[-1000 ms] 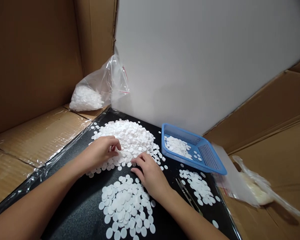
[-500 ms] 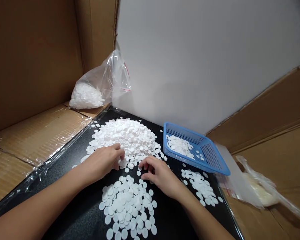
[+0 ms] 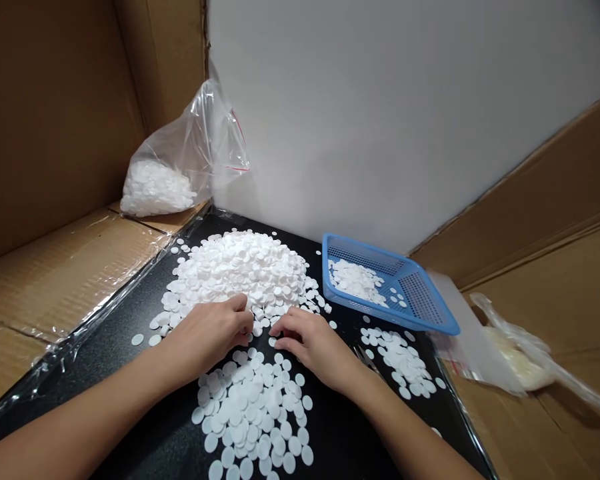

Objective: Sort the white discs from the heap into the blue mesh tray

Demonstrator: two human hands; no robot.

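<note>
Small flat white discs lie in a large heap point(image 3: 250, 267) on a black tabletop point(image 3: 145, 393). At the heap's near edge is my left hand point(image 3: 217, 328), palm down with its fingers curled in; whatever they hold is hidden. Across a narrow gap, my right hand point(image 3: 313, 343) is bent over the table, its thumb and index finger slightly apart. A single white disc point(image 3: 272, 342) lies by those fingertips. Closer to me, between my forearms, more discs spread in a looser pile point(image 3: 255, 410).
To the right stands a blue plastic basket point(image 3: 433, 321) containing white discs, with a smaller disc pile point(image 3: 405, 360) in front. Tweezers point(image 3: 364, 357) lie beside my right wrist. A filled clear bag point(image 3: 160, 187) rests at the back left; another plastic bag point(image 3: 520, 367) lies on cardboard at right.
The view has shifted slightly, with the background lower left bag now further left. My right hand's fingertips are a little nearer the single disc. Tweezers now show beside my right wrist.
</note>
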